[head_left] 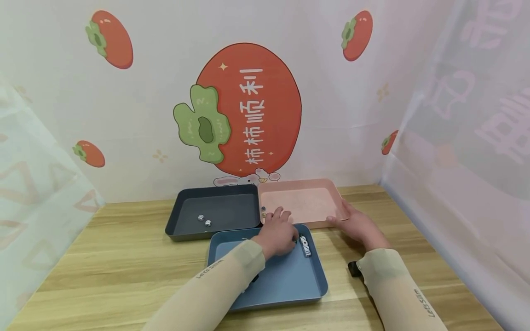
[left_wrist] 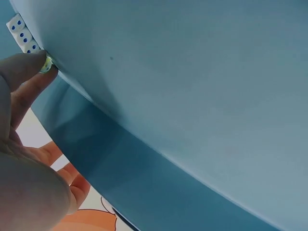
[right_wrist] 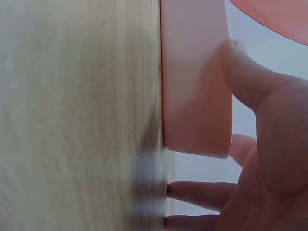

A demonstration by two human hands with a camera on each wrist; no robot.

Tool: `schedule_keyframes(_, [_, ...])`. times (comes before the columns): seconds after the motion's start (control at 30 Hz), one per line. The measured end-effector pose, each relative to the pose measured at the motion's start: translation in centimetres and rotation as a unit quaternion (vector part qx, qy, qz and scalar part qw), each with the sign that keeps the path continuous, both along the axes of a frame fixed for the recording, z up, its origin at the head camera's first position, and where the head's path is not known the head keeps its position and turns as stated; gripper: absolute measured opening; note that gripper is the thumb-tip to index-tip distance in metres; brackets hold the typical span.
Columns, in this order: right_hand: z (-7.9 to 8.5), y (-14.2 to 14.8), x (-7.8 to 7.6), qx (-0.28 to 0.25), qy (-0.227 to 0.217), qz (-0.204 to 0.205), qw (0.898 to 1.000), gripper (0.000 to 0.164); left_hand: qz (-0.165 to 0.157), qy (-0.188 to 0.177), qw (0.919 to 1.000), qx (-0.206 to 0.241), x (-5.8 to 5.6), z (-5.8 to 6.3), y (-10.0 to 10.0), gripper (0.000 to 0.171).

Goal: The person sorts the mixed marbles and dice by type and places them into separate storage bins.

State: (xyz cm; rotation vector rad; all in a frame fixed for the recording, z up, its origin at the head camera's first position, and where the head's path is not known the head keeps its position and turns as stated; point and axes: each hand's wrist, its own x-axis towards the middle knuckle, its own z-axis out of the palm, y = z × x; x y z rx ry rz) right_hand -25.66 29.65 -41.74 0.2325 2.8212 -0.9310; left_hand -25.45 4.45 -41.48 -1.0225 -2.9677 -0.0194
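Observation:
My left hand (head_left: 278,233) reaches over the far side of the blue tray (head_left: 285,285). In the left wrist view, its thumb and index finger pinch a small, shiny, yellowish marble (left_wrist: 46,65) low against the tray wall. Beside these fingertips, white dice (left_wrist: 23,33) with blue pips stand in a row; the head view shows the dice (head_left: 305,247) along the right wall. My right hand (head_left: 358,224) holds the near right corner of the pink tray (head_left: 298,183), thumb at the rim of the near wall and other fingers around the right side.
A dark grey tray (head_left: 215,189) stands left of the pink one and holds two white dice (head_left: 204,220). Two small marbles (head_left: 263,212) lie at the pink tray's left edge. All three trays sit close together on the wooden table (head_left: 124,257), before a printed cloth backdrop (head_left: 157,115).

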Motion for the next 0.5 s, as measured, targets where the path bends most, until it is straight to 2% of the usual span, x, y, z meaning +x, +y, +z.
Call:
schedule_keyframes(0.17, [0.08, -0.01, 0.07, 0.006, 0.002, 0.003, 1.000, 0.102, -0.006, 0.000, 1.0000, 0.005, -0.01, -0.33, -0.26, 0.018])
schedule_keyframes(0.37, [0.00, 0.08, 0.07, 0.009, 0.011, 0.008, 1.000, 0.102, -0.007, -0.005, 0.9999, 0.011, 0.18, -0.13, -0.25, 0.016])
schedule_keyframes(0.5, [-0.12, 0.13, 0.02, 0.007, 0.007, 0.005, 1.000, 0.102, -0.006, -0.020, 0.9990, 0.039, 0.21, 0.35, -0.42, 0.009])
